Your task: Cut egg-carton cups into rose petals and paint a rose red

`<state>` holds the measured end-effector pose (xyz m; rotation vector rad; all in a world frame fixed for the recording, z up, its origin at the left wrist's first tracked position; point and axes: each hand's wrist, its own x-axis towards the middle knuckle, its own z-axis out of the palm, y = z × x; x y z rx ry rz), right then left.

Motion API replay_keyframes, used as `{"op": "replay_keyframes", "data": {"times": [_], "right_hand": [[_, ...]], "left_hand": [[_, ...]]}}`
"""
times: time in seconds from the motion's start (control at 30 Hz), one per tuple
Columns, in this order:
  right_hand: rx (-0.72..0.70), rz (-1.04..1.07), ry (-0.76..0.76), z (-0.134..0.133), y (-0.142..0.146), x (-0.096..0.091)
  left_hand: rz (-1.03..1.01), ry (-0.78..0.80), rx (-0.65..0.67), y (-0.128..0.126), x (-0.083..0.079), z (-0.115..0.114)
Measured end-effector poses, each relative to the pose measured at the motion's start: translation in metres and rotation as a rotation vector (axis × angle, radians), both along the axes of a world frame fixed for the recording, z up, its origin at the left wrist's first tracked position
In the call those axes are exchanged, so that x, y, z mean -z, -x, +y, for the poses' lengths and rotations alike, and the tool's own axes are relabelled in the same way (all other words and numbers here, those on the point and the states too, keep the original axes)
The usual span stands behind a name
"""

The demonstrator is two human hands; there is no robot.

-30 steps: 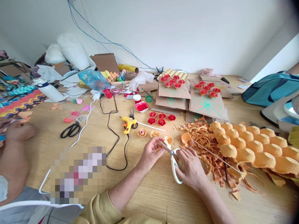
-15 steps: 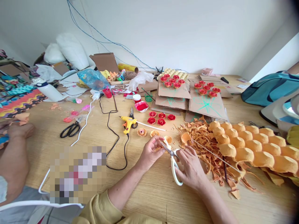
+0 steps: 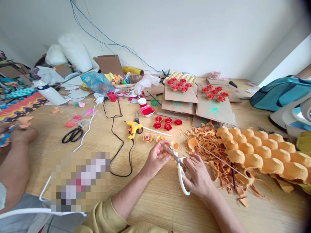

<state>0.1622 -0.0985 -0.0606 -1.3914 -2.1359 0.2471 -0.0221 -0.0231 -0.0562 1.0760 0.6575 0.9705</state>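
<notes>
My left hand pinches a small orange piece of egg-carton card over the wooden table. My right hand grips white-handled scissors, whose blades point up-left into that piece. Just beyond the hands lie two unpainted card roses and a cut cup. Three red painted roses sit behind them. A heap of orange card scraps lies right of my right hand.
An orange egg tray stretches to the right. A yellow glue gun with a black cord, black scissors, a red paint bowl and cardboard sheets bearing red roses lie farther back. Another person's arm rests at the left.
The scissors have shifted slightly on the card piece between my hands. The other person's hand at the left has moved a little.
</notes>
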Motion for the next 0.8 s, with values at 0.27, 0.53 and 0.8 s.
{"op": "replay_keyframes", "data": {"times": [0.27,0.53,0.8], "right_hand": [[0.0,-0.011,0.008,-0.001,-0.001,-0.002],[-0.024,-0.008,0.02,0.0,-0.001,-0.004],[-0.066,0.042,0.082,0.001,-0.005,0.001]], "left_hand": [[0.074,-0.099,-0.028,0.003,-0.007,0.001],[0.184,-0.298,-0.048,0.008,-0.011,0.003],[0.203,-0.317,-0.053,0.009,-0.009,0.006]]}}
